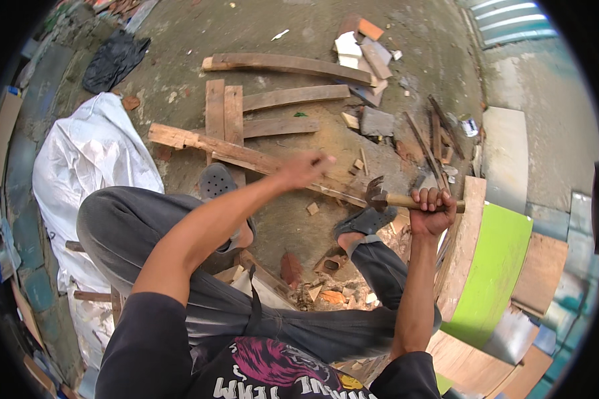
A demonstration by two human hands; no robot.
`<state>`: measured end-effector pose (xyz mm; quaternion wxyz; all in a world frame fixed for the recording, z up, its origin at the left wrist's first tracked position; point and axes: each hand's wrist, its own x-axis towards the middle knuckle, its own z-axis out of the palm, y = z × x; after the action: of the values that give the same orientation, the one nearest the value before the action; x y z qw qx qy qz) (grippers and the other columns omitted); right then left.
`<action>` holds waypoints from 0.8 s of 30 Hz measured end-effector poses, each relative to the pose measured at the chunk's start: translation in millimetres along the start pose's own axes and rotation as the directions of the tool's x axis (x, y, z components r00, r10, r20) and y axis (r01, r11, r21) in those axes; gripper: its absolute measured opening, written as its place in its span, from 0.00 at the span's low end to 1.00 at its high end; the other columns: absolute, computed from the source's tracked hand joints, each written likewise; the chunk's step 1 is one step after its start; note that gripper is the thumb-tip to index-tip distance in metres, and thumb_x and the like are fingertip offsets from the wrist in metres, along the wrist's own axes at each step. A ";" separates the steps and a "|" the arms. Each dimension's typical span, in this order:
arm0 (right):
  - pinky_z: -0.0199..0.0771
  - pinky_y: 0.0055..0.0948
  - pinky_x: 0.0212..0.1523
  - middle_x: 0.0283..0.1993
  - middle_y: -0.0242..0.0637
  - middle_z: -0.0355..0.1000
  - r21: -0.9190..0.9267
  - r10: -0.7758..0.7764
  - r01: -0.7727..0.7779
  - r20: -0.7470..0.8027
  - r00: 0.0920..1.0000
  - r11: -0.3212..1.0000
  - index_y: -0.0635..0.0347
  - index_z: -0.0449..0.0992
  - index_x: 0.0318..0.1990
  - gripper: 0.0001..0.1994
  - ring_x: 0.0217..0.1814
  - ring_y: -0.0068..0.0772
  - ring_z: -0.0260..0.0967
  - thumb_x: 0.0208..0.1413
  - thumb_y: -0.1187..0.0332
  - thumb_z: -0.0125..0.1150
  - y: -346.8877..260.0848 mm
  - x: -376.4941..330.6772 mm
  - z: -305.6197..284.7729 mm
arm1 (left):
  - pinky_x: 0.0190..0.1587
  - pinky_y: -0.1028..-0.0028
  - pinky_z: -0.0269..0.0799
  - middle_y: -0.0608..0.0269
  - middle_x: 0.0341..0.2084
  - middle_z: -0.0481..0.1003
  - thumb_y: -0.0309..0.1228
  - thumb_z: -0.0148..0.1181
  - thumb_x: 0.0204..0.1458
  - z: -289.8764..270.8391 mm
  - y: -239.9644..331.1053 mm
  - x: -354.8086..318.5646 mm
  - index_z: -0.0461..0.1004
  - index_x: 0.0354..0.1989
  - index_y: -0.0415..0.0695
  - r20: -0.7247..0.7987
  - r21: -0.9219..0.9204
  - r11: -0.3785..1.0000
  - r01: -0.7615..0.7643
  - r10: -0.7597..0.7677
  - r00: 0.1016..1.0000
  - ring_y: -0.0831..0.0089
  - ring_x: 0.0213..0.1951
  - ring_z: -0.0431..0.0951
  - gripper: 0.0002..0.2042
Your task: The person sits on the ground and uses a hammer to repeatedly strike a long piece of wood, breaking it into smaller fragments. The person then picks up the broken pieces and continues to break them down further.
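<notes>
My right hand (432,209) is wrapped round the wooden handle of a hammer (400,200). The hammer's dark, rusty head points left, close to the right end of a long wooden beam (246,157). That beam lies slantwise across the ground in front of me, its left end rough and paler. Over the middle of the beam is my left hand (305,169), fingers curled together. Whatever its fingertips may hold is too small and blurred to name.
More planks (279,64) lie farther off. A white sack (96,153) and black plastic bag (115,61) are on the left. Rubble and wood scraps (377,123) sit ahead on the right; a green board (492,269) leans close by. My shoes (366,223) flank the beam.
</notes>
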<state>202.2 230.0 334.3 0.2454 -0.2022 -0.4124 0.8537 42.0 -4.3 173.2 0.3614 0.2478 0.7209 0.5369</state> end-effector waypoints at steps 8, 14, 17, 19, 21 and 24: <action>0.59 0.29 0.31 0.13 0.25 0.51 0.005 -0.105 0.105 -0.037 0.994 0.994 0.49 0.58 0.18 0.15 0.17 0.23 0.50 0.53 0.65 0.53 -49.7 -76.9 20.0 | 0.37 0.72 0.72 0.61 0.29 0.78 0.37 0.56 0.62 55.2 116.2 -70.1 0.76 0.44 0.40 0.146 -0.121 0.934 -0.335 0.351 0.925 0.75 0.33 0.76 0.12; 0.61 0.31 0.31 0.14 0.27 0.53 -0.067 -0.009 0.002 -0.100 0.995 0.998 0.50 0.58 0.18 0.14 0.17 0.24 0.51 0.54 0.66 0.53 -28.7 -89.5 24.7 | 0.34 0.71 0.70 0.63 0.28 0.75 0.36 0.56 0.63 58.4 97.4 -104.1 0.72 0.42 0.39 0.172 -0.046 0.959 -0.279 0.283 0.944 0.76 0.30 0.73 0.11; 0.63 0.31 0.32 0.14 0.28 0.54 -0.213 0.043 -0.081 -0.175 0.984 0.974 0.52 0.59 0.19 0.14 0.18 0.25 0.53 0.54 0.68 0.54 -9.1 -90.1 31.9 | 0.33 0.70 0.70 0.62 0.27 0.74 0.37 0.55 0.63 50.4 74.1 -113.3 0.72 0.42 0.39 0.272 -0.195 0.975 -0.103 0.154 0.950 0.75 0.29 0.74 0.12; 0.65 0.32 0.32 0.15 0.29 0.54 -0.354 0.022 -0.099 -0.215 0.976 0.930 0.53 0.59 0.19 0.14 0.18 0.25 0.54 0.54 0.68 0.55 5.7 -91.5 30.2 | 0.32 0.68 0.70 0.59 0.23 0.73 0.38 0.54 0.62 46.0 48.8 -109.6 0.72 0.41 0.38 0.320 -0.360 0.932 0.039 0.084 0.944 0.72 0.28 0.74 0.13; 0.65 0.31 0.30 0.16 0.30 0.57 -0.448 0.010 -0.080 -0.158 0.987 0.890 0.55 0.61 0.19 0.13 0.19 0.25 0.57 0.53 0.72 0.57 8.7 -94.2 28.3 | 0.36 0.68 0.72 0.59 0.28 0.76 0.42 0.54 0.62 30.1 47.9 -89.1 0.72 0.40 0.35 0.400 0.119 0.986 0.113 -0.152 0.904 0.70 0.30 0.75 0.18; 0.61 0.27 0.25 0.16 0.30 0.59 -0.493 0.027 -0.099 -0.152 0.988 0.864 0.58 0.63 0.18 0.13 0.18 0.23 0.57 0.52 0.75 0.58 9.6 -96.1 26.0 | 0.44 0.65 0.74 0.54 0.38 0.79 0.46 0.55 0.61 37.3 52.1 -51.3 0.73 0.46 0.34 0.225 0.461 0.880 0.115 -0.241 0.944 0.63 0.37 0.79 0.22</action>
<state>262.2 152.8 355.4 0.1851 -0.3313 -0.5938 0.7095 101.3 -4.7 229.8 0.4405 0.3276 0.7862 0.2838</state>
